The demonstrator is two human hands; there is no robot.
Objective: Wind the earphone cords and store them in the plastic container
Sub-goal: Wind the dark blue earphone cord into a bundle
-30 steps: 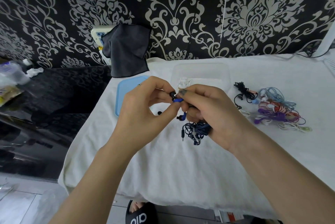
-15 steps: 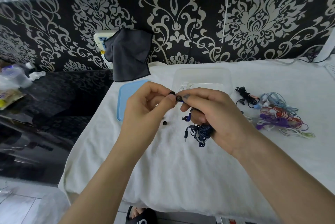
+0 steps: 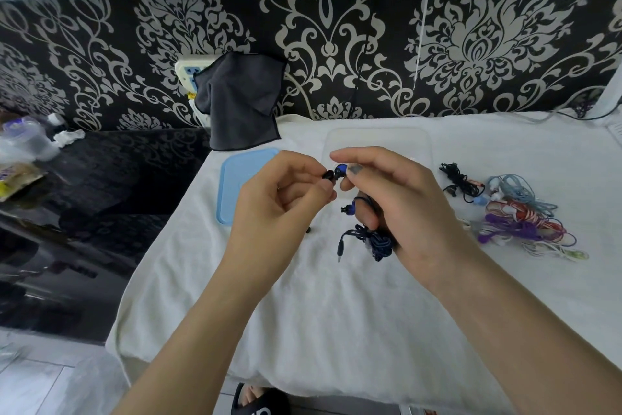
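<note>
Above the white towel (image 3: pixel 336 313) that covers the table, your two hands meet just in front of the clear plastic container (image 3: pixel 380 142), which stands open on the towel near the patterned wall. Your right hand (image 3: pixel 404 212) pinches a blue earbud (image 3: pixel 340 171) between thumb and forefinger, while its lower fingers curl round the wound dark blue earphone cord (image 3: pixel 378 241); the second earbud (image 3: pixel 348 208) sticks out below the forefinger, and the cord's plug (image 3: pixel 340 251) hangs down on the container's near side, towards you. Your left hand (image 3: pixel 279 209) pinches a small black ear tip (image 3: pixel 327 175) between thumb and forefinger, right against the blue earbud; whether tip and earbud are joined or only touching you cannot tell from this view. Another small black piece (image 3: pixel 308 230) lies on the towel nearer to you than the container, under your left hand. To the left of the container lies its light blue lid (image 3: pixel 235 179), flat on the towel, and beyond the lid a dark grey cloth (image 3: pixel 239 101) hangs against the wall. To the right of the container, a black earphone bundle (image 3: pixel 459 181) lies on the towel, and further right a heap of coloured earphone cords (image 3: pixel 525 216), pale blue, red, purple and white, sits tangled together.
</note>
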